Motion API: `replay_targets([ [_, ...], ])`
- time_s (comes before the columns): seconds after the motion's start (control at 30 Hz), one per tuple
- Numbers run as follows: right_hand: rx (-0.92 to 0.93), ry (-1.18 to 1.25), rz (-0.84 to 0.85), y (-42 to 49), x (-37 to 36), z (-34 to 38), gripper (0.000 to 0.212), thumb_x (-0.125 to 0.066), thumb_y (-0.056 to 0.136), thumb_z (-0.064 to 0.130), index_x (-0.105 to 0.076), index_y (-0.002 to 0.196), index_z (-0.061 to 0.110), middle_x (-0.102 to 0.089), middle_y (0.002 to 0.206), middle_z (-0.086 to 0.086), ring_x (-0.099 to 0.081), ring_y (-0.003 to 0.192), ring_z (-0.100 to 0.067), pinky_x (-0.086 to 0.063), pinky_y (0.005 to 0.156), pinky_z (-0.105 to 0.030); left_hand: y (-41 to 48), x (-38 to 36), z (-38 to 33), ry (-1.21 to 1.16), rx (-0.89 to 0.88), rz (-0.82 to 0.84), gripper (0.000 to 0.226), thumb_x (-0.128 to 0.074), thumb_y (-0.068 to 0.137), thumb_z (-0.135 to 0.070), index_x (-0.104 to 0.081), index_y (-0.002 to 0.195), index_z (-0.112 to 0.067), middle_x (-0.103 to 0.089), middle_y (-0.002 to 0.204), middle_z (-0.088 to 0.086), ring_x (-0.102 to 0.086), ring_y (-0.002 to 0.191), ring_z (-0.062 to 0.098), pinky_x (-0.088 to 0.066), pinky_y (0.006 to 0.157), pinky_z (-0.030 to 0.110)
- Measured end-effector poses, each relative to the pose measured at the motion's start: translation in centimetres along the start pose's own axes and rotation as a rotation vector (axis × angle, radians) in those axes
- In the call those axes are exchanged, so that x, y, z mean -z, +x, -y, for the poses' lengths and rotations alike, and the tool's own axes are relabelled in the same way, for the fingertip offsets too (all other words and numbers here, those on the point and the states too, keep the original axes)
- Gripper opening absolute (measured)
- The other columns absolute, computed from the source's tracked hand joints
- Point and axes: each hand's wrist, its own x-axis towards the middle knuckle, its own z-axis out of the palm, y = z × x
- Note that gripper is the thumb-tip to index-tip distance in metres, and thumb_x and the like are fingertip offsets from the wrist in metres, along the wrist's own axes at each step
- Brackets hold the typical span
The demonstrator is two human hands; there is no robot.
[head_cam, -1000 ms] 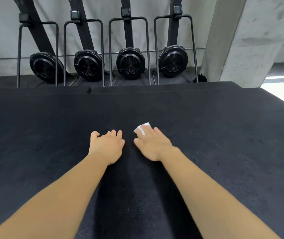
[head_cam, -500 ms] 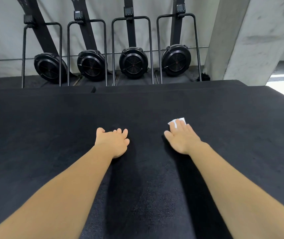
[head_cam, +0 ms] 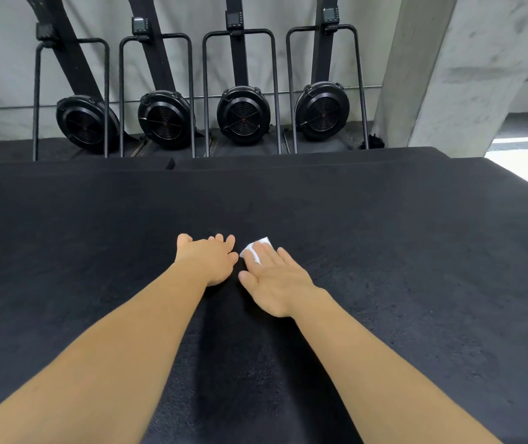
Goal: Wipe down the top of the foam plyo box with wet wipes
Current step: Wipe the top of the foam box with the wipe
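Black foam plyo box top [head_cam: 400, 251] looks mid-wipe, I judge: my flat right hand [head_cam: 277, 283] presses the small white wet wipe [head_cam: 256, 249], left hand [head_cam: 206, 259] rests spread.

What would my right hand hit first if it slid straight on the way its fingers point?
Likely nothing soon: the right hand, pressing the wipe, points across bare box top toward its far edge. The left hand lies close beside that line.
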Motion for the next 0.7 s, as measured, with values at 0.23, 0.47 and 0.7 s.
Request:
replay_targets([
  [0.23, -0.221, 0.058, -0.106, -0.8, 2.7, -7.4, 0.041, -0.028, 0.102, 0.039, -0.034, 0.142, 0.030, -0.029, 0.144, 0.011, -0.028, 0.106, -0.015, -0.024, 0.107, -0.030, 0.2, -0.2, 0.1, -0.003, -0.023, -0.005, 0.054, -0.012, 0.103, -0.031, -0.001, 0.156, -0.027, -0.011, 0.162, -0.003, -0.026, 0.143, 0.013, -0.010, 0.113, 0.046],
  [0.47, -0.427, 0.037, -0.053, -0.1, 4.0, -10.6, 0.052, -0.021, 0.104, 0.039, -0.020, 0.153, 0.023, -0.016, 0.157, 0.002, -0.021, 0.141, -0.022, -0.010, 0.121, -0.037, 0.2, -0.2, 0.3, -0.020, -0.039, 0.005, 0.054, -0.011, 0.104, -0.033, 0.001, 0.156, -0.026, -0.005, 0.163, -0.003, -0.016, 0.147, 0.011, -0.007, 0.115, 0.046],
  [0.7, -0.385, 0.084, -0.077, -1.2, 1.7, -4.5, 0.057, -0.026, 0.102, 0.046, -0.020, 0.153, 0.023, -0.018, 0.153, 0.002, -0.023, 0.133, -0.024, -0.019, 0.118, -0.038, 0.2, -0.4, 0.2, -0.048, -0.030, -0.028, 0.054, -0.011, 0.103, -0.036, -0.004, 0.156, -0.026, -0.016, 0.161, -0.003, -0.029, 0.141, 0.012, -0.007, 0.114, 0.048],
])
